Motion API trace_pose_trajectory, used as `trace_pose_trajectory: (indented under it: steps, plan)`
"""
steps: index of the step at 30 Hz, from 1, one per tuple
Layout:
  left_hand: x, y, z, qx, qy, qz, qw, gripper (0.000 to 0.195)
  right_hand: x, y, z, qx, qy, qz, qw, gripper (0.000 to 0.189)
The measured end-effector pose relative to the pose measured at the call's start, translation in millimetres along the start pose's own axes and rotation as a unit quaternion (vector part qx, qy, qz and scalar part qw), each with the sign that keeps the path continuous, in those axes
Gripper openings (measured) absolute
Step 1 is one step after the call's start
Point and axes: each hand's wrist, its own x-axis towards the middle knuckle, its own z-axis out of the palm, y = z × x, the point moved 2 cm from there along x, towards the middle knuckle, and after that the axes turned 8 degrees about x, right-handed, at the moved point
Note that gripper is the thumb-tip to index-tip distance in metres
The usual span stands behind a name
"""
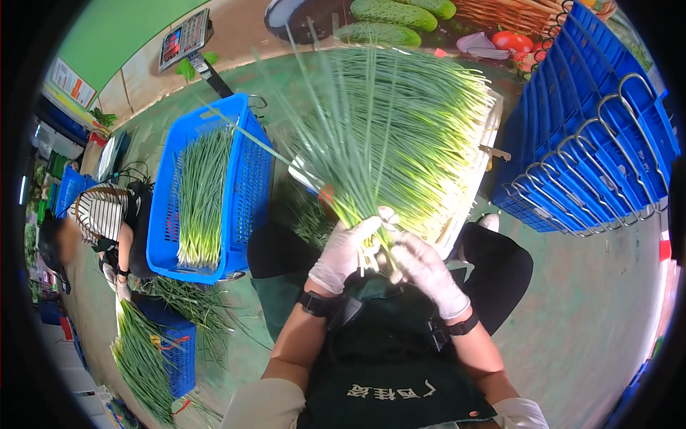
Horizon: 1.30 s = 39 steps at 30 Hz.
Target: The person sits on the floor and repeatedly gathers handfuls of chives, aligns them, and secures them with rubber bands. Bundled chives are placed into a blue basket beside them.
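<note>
My left hand (343, 251), in a thin white glove, grips a loose bunch of chives (351, 182) near its pale stem ends. The long green leaves fan out upward and away from me. My right hand (426, 266), also gloved, has its fingers closed around a few stems at the lower right of the same bunch. The two hands nearly meet in front of my dark apron (396, 370). Just beyond them lies a large heap of chives (418, 139), pale ends to the right, on a white tray (465, 214). Something red shows beside the bunch; its kind is unclear.
On the left stands a blue plastic crate (250, 187) holding aligned chives (203, 198). A digital scale (185, 40) rises behind it. Nested blue crates with metal handles (589, 139) stand on the right. At far left a co-worker (102, 214) bends over more chives (142, 359).
</note>
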Motion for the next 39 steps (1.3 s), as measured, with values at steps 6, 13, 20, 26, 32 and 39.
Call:
trace_pose_trajectory:
  steps: [6,13,20,26,32,39]
  plan:
    - [20.3,-43.1,-29.6,0.082,0.193,-0.163,0.964,0.021,21.3,52.0,-25.1,-0.038,0.22,-0.024,0.974,0.014]
    - [7.5,-59.8,-39.1,0.063,0.232,-0.118,0.963,0.019,12.5,60.1,-49.6,-0.091,0.28,-0.027,0.955,0.013]
    - [2.1,-66.0,-16.3,0.02,0.171,-0.124,0.977,0.012,4.8,33.7,-13.0,-0.434,0.202,-0.274,0.834,0.019]
    - [-1.7,-56.0,-17.9,-0.021,0.149,-0.094,0.984,0.014,3.5,43.0,-8.2,-0.265,0.204,-0.094,0.938,0.019]
    - [-6.7,-52.8,-15.4,-0.016,0.088,-0.078,0.993,0.022,7.6,43.1,-7.7,-0.173,0.201,-0.088,0.96,0.015]
    - [-7.5,-39.0,-23.8,0.032,0.097,-0.048,0.994,0.019,3.4,41.7,-12.4,-0.216,0.214,-0.105,0.947,0.015]
